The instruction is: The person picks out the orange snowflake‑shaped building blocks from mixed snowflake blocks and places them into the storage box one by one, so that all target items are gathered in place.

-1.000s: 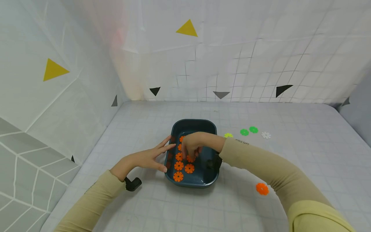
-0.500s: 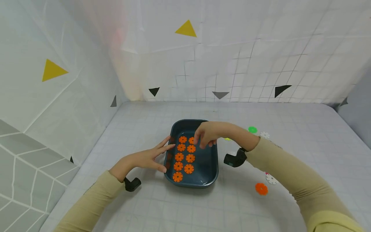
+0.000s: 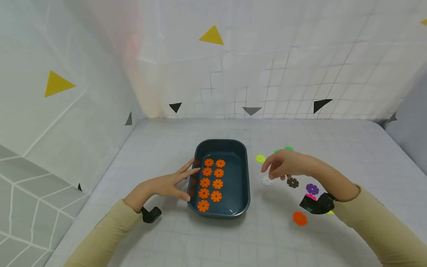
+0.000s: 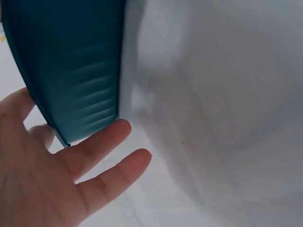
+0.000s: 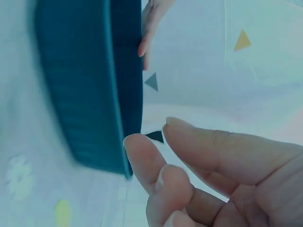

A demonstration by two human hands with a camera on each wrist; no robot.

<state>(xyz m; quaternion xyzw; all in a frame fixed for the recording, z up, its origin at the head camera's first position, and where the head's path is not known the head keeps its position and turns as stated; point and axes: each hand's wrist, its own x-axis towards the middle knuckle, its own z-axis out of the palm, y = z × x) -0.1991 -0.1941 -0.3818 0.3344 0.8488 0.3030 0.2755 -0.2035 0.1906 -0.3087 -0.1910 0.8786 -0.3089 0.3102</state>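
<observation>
A dark blue tray [image 3: 240,193] holds several orange notched discs [image 3: 205,182] in two columns along its left side. My left hand [image 3: 168,184] has its fingers spread against the tray's left rim; in the left wrist view, the tray's wall [image 4: 94,80] rises beside the fingers. To the right of the tray, my right hand [image 3: 290,163] hovers over loose discs with its fingers loosely bent. Thumb and index finger stand apart in the right wrist view, nothing between them. Near that hand lie a white disc [image 3: 267,181] and a brown disc [image 3: 293,182].
More loose discs lie right of the tray: yellow [image 3: 260,158], green [image 3: 288,148], purple [image 3: 312,189], pink [image 3: 311,197] and orange [image 3: 300,218]. Some are partly hidden by the right hand and wrist camera [image 3: 318,204]. A white wall sheet [image 3: 186,74] stands behind the table.
My right hand has lifted from the orange discs in the tray and moved right, out over the loose discs. The left hand stays at the rim.
</observation>
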